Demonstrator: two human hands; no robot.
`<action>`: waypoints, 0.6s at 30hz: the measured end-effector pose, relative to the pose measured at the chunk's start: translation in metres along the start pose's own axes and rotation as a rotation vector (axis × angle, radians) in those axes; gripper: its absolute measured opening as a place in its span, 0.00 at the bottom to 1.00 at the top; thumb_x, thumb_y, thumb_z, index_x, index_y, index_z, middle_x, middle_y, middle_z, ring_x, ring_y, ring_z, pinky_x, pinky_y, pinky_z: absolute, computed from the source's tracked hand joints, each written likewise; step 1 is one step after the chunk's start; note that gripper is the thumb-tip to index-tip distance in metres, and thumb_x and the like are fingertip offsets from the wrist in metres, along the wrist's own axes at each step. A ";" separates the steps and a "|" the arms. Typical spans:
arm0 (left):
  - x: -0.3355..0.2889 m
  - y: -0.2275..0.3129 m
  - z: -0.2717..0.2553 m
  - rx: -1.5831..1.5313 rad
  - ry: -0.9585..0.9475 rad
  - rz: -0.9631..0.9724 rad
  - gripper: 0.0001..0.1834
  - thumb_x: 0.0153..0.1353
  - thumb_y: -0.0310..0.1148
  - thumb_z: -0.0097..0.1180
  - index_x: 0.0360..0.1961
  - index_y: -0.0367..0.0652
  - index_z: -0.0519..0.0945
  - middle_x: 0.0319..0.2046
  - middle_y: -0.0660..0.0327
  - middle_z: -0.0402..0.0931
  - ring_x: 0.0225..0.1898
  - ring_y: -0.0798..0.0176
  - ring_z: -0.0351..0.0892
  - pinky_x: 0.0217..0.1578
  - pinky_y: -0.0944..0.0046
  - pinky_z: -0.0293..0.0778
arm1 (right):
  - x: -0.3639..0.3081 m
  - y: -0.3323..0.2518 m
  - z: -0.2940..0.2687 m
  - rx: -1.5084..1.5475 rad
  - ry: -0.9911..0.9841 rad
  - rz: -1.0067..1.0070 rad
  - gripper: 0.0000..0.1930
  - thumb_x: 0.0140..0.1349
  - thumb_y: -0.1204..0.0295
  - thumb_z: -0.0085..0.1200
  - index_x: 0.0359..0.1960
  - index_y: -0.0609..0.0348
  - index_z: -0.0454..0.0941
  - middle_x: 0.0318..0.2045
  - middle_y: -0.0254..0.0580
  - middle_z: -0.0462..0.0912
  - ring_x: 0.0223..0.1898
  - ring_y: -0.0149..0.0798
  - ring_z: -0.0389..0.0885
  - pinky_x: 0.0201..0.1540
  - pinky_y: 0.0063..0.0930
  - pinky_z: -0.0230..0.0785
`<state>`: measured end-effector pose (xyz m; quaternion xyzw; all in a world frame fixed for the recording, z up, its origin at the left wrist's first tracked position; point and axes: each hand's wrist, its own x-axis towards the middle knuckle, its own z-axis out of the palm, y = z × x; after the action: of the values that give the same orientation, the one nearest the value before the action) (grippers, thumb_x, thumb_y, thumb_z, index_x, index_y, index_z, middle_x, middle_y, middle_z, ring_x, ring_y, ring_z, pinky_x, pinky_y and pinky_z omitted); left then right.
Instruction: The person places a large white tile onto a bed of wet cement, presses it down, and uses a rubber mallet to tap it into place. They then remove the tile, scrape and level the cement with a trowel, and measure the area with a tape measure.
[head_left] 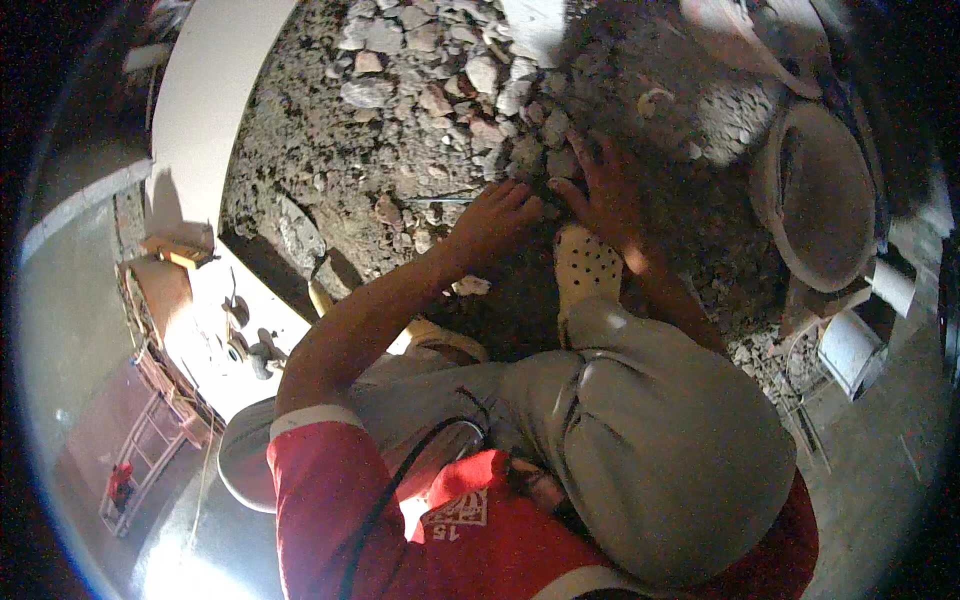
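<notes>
My left hand [498, 222] is low over the dirt with its fingers curled together. Whatever may be under its fingertips is hidden. Just to the right, my right hand [607, 190] reaches down with fingers and thumb apart, beside a grey stone [561, 166] at the edge of the rubble. Broken stones [440, 95] lie heaped ahead of both hands. A thin metal rod [440, 200] rests on the soil left of my left hand. Farther left is a trowel [299, 232], its blade dusted with dirt. My clog [588, 262] stands just below the hands.
Two basins, one upper [765, 45] and one lower [825, 200], stand at the right. A white bucket [851, 352] is below them. A pale board [205, 110] borders the dirt on the left, with small tools [255, 355] on its near part.
</notes>
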<state>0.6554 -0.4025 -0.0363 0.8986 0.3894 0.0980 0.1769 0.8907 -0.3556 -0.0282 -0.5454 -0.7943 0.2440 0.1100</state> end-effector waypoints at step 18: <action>0.009 -0.039 -0.040 0.080 0.054 -0.497 0.29 0.58 0.27 0.59 0.63 0.47 0.72 0.64 0.50 0.67 0.69 0.43 0.64 0.67 0.45 0.66 | 0.091 -0.050 -0.020 0.134 0.029 -0.128 0.24 0.69 0.60 0.59 0.61 0.62 0.75 0.59 0.61 0.74 0.60 0.61 0.72 0.66 0.53 0.64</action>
<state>0.6235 -0.3613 -0.0150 0.7786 0.6065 0.0598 0.1495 0.8240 -0.2812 0.0063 -0.4886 -0.8076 0.2813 0.1731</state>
